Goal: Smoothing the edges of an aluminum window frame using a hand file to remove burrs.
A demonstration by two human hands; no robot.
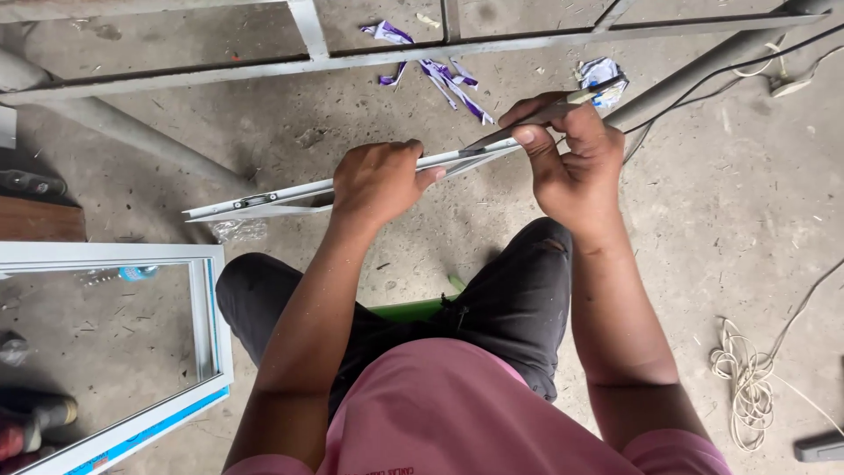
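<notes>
Over a dusty concrete floor [721, 202], the left hand [380, 180] is wrapped around a white strip [264, 204] near its middle; the right hand [571, 158] pinches a thin tool [536, 114] against its end.

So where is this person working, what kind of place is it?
Probably a workshop that makes metal window frames. There is a bare concrete floor, a finished white window frame lying on it, long metal bars, and a coiled cord.

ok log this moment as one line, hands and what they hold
left hand: grips white metal strip | right hand: pinches slim tool against strip end | glazed window frame: on floor at left
</notes>
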